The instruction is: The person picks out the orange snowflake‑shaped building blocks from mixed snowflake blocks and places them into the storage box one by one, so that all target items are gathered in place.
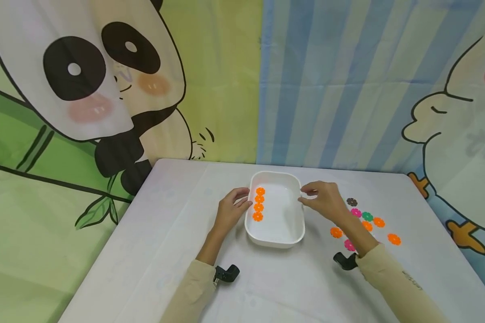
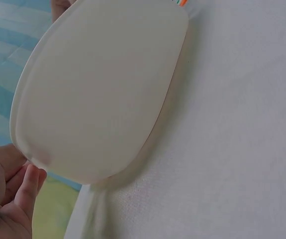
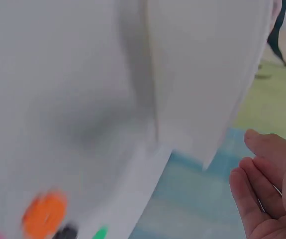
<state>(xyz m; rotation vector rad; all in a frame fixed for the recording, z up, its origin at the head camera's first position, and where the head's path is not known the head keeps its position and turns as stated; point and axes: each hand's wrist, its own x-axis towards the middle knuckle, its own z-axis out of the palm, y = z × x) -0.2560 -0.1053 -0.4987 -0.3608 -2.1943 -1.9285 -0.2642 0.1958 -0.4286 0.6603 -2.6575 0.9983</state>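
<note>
Status, placed off the white tray point(image 1: 280, 220), which sits on the table point(image 1: 145, 260).

Not placed: at least eight flower-shaped discs right of the tray. Near to far we count a pink disc point(image 1: 350, 246), four orange discs point(image 1: 394, 239), a green disc point(image 1: 368, 216), a second pink disc point(image 1: 356, 212) and a dark disc point(image 1: 351, 202). Our right forearm may hide more.

Done: a column of four orange pieces point(image 1: 258, 207) inside, along the tray's left wall; rest of the floor bare. We'd call it partway.

Grip: left hand point(image 1: 229, 211) is at the tray's left rim, thumb-to-finger gap narrow; looks like a light pinch on the rim. Right hand point(image 1: 325, 199), a bit farther off, is just beside the right rim, thumb and fingers moderately apart, nothing held; wrist view shows a gap to the tray.
</note>
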